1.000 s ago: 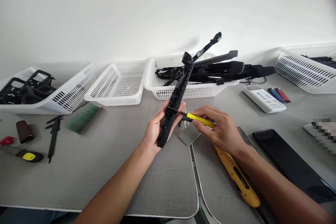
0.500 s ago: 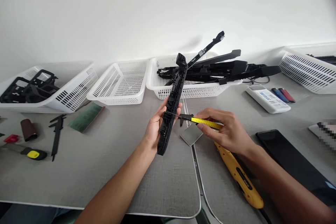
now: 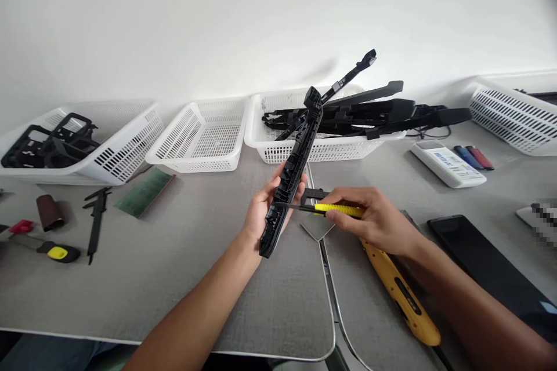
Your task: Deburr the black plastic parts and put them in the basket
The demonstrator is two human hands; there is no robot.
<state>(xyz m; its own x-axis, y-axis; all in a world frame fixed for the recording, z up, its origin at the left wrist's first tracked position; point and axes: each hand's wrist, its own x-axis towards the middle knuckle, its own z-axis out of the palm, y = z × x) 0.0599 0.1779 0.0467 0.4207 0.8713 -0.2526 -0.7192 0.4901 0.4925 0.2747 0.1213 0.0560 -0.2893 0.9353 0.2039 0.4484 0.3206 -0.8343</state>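
A long black plastic part with ribs and slots along its face is tilted up in my left hand, whose fingers wrap round its lower half. My right hand is closed on the yellow handle of a utility knife. The thin blade points left and reaches across the lower part of the black piece. Under my right hand lie a small grey flat plate and a dark caliper, both partly covered. A yellow-orange corded tool rests below my right wrist.
White baskets stand along the wall: one with black frames, one bare, one piled with long black parts. A digital scale, a black phone-like slab, a second caliper, green sheet and screwdriver lie around.
The knife blade has moved down along the black part toward its lower end. The black part leans a little more to the right at its top.
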